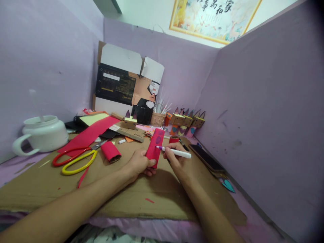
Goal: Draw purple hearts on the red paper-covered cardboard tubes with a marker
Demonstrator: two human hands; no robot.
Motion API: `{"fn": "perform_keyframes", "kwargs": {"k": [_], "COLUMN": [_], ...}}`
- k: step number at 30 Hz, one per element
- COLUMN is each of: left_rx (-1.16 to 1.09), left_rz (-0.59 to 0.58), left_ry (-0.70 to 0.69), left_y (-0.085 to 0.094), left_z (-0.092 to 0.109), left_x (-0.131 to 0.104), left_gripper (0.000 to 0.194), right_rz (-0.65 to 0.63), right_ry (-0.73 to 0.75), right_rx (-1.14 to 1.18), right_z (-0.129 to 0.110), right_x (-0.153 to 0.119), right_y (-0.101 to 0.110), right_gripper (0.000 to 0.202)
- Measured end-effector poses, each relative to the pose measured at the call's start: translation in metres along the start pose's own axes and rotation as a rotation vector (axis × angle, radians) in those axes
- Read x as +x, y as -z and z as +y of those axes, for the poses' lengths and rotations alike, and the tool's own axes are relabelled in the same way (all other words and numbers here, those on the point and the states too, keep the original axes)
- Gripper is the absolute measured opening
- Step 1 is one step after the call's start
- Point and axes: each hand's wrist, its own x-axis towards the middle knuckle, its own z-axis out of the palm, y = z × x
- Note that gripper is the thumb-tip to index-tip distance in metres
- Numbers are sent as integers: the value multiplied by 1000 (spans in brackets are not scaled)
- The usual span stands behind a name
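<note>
My left hand [141, 163] grips the lower end of a red paper strip [153, 152], tilted up above the cardboard sheet. Purple patches mark the strip's upper part. In my right hand [177, 161] is a white marker [179, 152], its purple tip at the strip's middle. A red paper-covered tube [110, 151] lies left of my left hand, and another red tube [173, 139] stands just behind my right hand. Scissors [79, 160] with one red and one yellow handle rest farther left, blades on the cardboard.
Brown cardboard [113, 199] covers the table. A white mug [45, 133] stands at the left, a phone [206, 157] lies at the right. Behind are red paper [93, 131], a basket of markers [158, 118], cardboard animal-like figures [187, 119] and an unfolded box [116, 84]. Purple panels enclose the sides.
</note>
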Motion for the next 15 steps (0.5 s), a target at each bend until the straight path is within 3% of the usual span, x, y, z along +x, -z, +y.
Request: {"fn": "perform_keyframes", "kwargs": {"k": [15], "left_rx": [-3], "left_rz": [-10], "left_ry": [-1], "left_y": [0], "left_z": [0], "left_x": [0], "left_gripper": [14], "right_rz": [-69], "right_ry": [18], "right_rx": [-100], "right_z": [-2], "right_x": [0], "right_y": [4], "right_gripper": [17]}}
